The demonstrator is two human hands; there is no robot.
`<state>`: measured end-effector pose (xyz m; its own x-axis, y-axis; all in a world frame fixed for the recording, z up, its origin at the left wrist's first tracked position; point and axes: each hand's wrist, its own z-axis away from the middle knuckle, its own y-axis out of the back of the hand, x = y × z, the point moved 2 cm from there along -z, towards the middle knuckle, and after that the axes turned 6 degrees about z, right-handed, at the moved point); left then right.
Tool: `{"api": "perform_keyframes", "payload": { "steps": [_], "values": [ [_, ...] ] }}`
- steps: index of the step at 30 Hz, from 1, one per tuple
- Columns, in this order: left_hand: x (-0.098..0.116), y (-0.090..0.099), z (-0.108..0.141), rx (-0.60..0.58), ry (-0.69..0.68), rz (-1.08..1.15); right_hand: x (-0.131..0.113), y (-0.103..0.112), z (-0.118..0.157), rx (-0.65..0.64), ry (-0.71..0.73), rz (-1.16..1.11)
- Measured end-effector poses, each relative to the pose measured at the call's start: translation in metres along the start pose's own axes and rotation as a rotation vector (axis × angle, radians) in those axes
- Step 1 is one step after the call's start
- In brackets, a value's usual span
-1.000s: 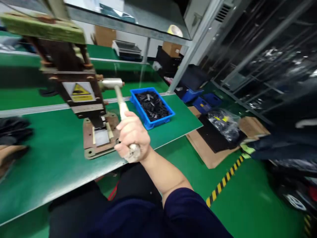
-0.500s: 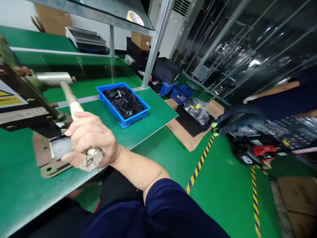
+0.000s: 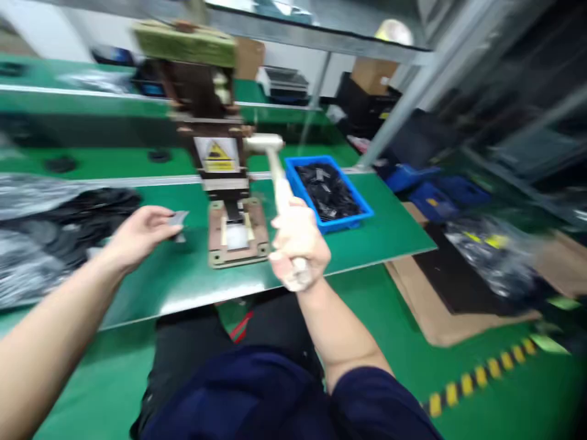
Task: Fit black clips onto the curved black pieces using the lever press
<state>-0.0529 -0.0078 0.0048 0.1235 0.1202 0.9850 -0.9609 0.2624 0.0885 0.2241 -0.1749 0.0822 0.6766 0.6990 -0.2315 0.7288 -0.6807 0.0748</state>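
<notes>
Small grey piece [image 3: 180,221], pinched between the thumb and fingers of the left hand [image 3: 144,232], over the left part of the table [image 3: 192,287], back from the front edge; whether it touches the surface cannot be told. The right hand [image 3: 300,244] is wrapped around the lever [image 3: 278,171] of the press [image 3: 215,153], near the front edge; the two hands are well apart. A strip of green tabletop separates the piece from the base plate [image 3: 217,244], and another lies between that plate and the front edge. To the right, the tabletop runs on to the front right corner.

The surface is smooth and green, crossed behind the press by a pale strip; the floor [image 3: 367,318] is also green, with striped tape [image 3: 468,384] at lower right.

The upright press and its lever stand between the left hand and a blue tray [image 3: 364,208] of black parts [image 3: 328,189]. A blurred heap of dark items [image 3: 110,201] and clear plastic [image 3: 27,263] covers the table's left side. A metal post [image 3: 403,104] rises behind the right corner; cardboard [image 3: 431,311] lies on the floor beyond.
</notes>
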Motion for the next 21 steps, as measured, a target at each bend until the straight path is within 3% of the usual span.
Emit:
{"api": "perform_keyframes", "payload": {
  "steps": [1, 3, 8, 11, 21],
  "values": [
    [0.000, 0.011, 0.005, 0.026, -0.013, 0.034, 0.004, 0.000, -0.001, 0.012, -0.014, -0.057],
    [-0.001, 0.010, 0.007, -0.008, -0.045, 0.104, 0.008, -0.002, -0.001, 0.001, -0.039, -0.127],
    [-0.001, -0.039, -0.008, -0.146, -0.003, 0.099, 0.005, -0.002, -0.001, -0.014, -0.045, -0.124],
    [0.000, -0.059, -0.015, -0.175, 0.022, 0.055, 0.007, -0.003, -0.001, -0.009, -0.034, -0.092],
    [0.002, -0.078, -0.040, -0.273, 0.137, -0.069, 0.005, -0.005, -0.003, 0.008, -0.042, -0.126]
  ]
}}
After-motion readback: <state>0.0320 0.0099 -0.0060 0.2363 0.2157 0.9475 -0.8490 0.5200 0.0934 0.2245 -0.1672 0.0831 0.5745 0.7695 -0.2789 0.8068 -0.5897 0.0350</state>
